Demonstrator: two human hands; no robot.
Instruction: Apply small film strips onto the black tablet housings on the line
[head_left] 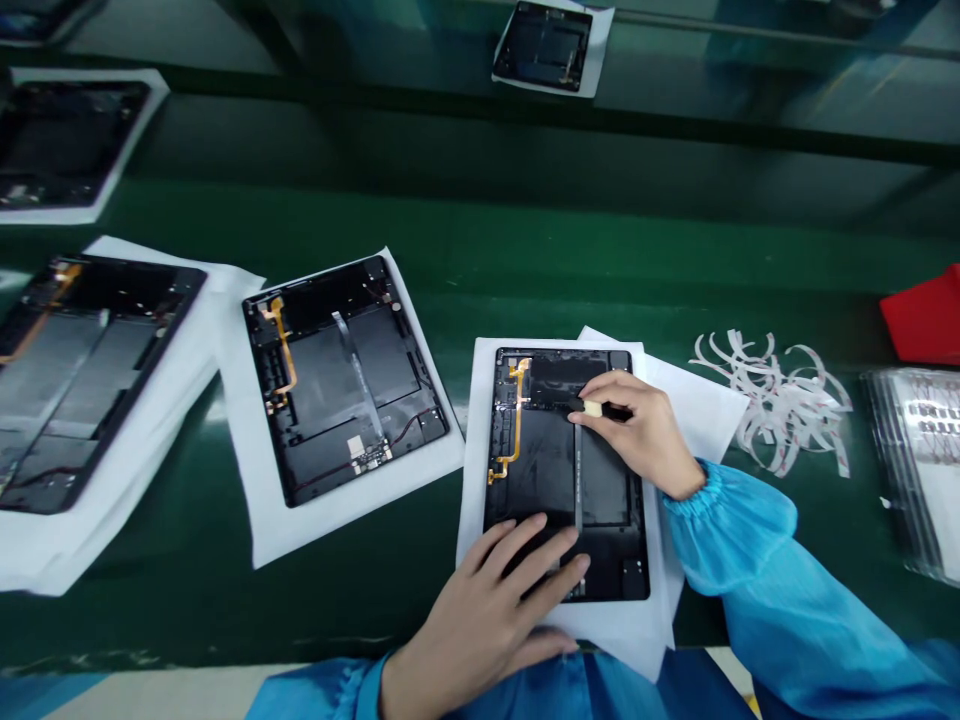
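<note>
An opened tablet housing lies in front of me on white sheets, with an orange flex cable along its left side and a grey ribbon cable down its middle. My left hand is spread over the lower part of the housing, fingers apart. Near the upper end of the ribbon cable, my right hand pinches a small cream-coloured block between thumb and fingers. What this block is I cannot make out. Its lower tip is close to the housing; whether it touches is unclear.
A second opened tablet lies tilted on white paper to the left, with another tablet beyond it. Curled white strips are heaped at right. Clear plastic trays and a red bin stand farther right. One tablet sits across the bench.
</note>
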